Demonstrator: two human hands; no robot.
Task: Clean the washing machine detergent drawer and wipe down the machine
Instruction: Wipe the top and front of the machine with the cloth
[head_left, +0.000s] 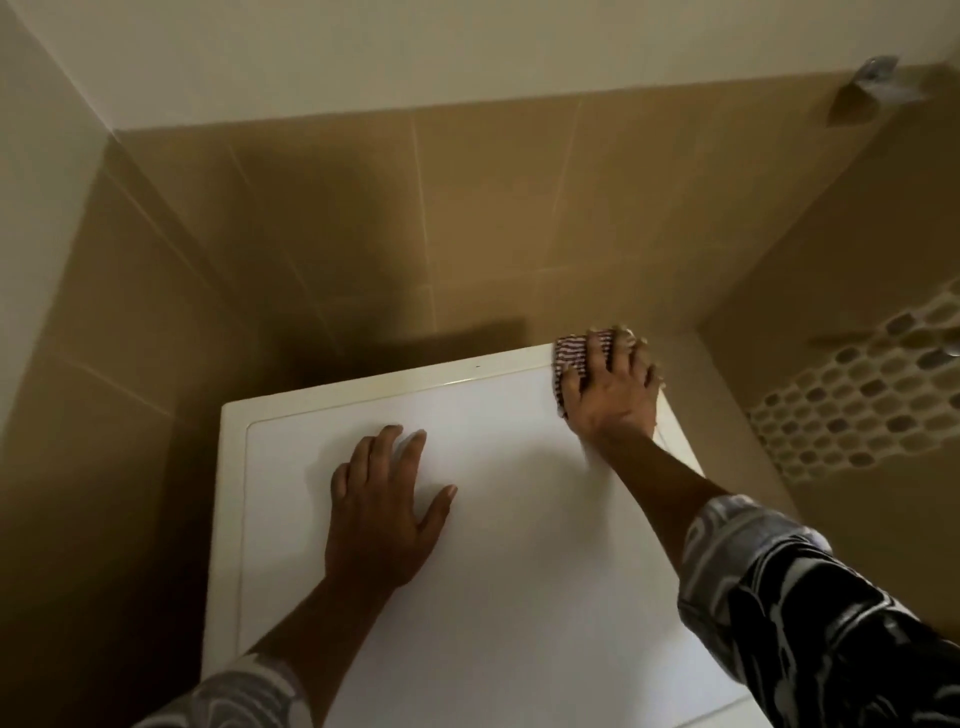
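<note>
While my right hand (610, 387) presses down on the striped cloth (571, 353), the fingers are spread and pretty much flat over it, pushing rather than clutching. The cloth sits at the far right corner of the washing machine top (519, 571), right on the raised rim, and most of it is hidden under my palm. My left hand (382, 499) lies flat on the white top nearer the left side, fingers straight and apart, holding nothing, well away from the cloth. Both patterned sleeves (805, 623) are pushed up my forearms. Beige wall tiles (467, 234) sit behind the machine, and a mosaic strip (857, 405) runs along the right wall.
</note>
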